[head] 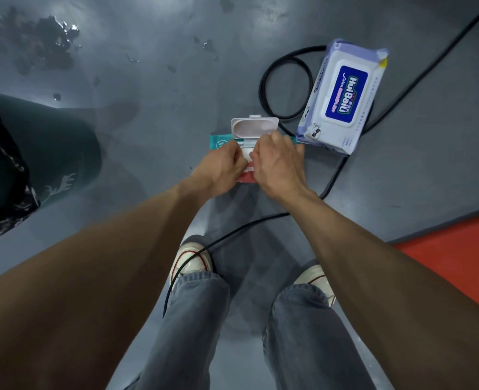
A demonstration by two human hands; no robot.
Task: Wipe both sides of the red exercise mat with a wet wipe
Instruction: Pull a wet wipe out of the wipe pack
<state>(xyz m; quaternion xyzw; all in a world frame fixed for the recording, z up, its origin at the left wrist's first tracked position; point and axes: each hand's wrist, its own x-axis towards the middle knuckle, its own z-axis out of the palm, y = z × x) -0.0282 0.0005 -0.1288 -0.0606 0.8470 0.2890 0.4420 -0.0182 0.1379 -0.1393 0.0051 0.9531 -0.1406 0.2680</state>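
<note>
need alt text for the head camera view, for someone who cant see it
Both hands, left hand and right hand, work at the opening of a small teal wet wipe pack with its lid flipped up, on a grey floor. A larger purple wipe pack lies beside it on a black cable; a red exercise mat shows at right.

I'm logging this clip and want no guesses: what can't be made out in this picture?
- Head view: whether a wipe is already pulled from the teal wipe pack; the left hand and right hand cover its opening.
- Most of the red mat: cut off by the right edge.
- Small print on the purple wipe pack: too small.
</note>
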